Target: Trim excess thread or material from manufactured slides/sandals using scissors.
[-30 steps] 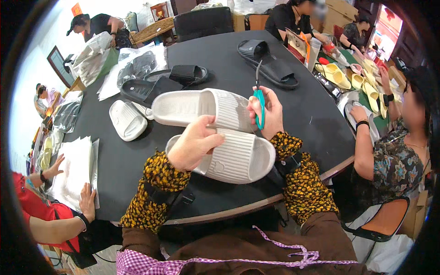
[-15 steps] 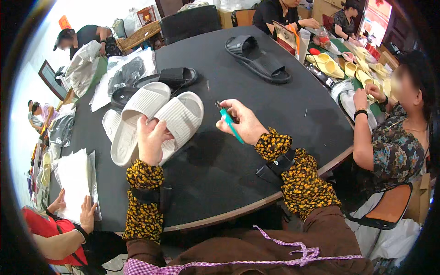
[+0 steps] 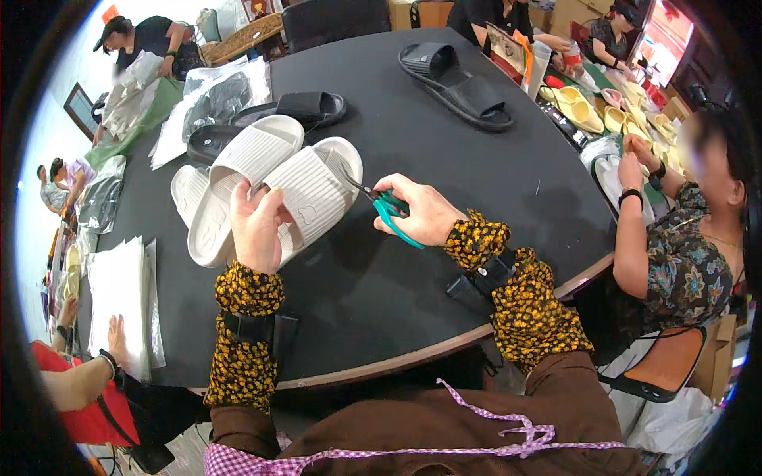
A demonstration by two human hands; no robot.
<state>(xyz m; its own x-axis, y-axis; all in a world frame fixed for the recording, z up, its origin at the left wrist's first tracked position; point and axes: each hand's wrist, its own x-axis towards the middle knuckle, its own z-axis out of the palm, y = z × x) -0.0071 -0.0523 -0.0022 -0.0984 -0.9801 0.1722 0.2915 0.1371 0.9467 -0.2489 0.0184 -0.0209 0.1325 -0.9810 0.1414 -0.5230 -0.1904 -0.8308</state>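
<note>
A footwear workshop, with several people at hand work.

Seated workers ring a round black table (image 3: 444, 285) strewn with white slippers (image 3: 270, 190) and black slippers (image 3: 460, 79); yellow pairs (image 3: 587, 115) crowd its far right edge, plastic bags (image 3: 214, 103) its far left.

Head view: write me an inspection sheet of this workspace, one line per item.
Surface: round black table, dark top.
Job's things: pair of white slippers held soles up, side by side; green-handled snips.
Clutter: black slippers, a third white slipper, plastic bags, stack of white sheets, yellow slippers.
Grippers: left hand grips the white pair; right hand holds the snips, tips at the nearer slipper.
Cables: nothing seen.
Surroundings: other people seated around the table.
</note>
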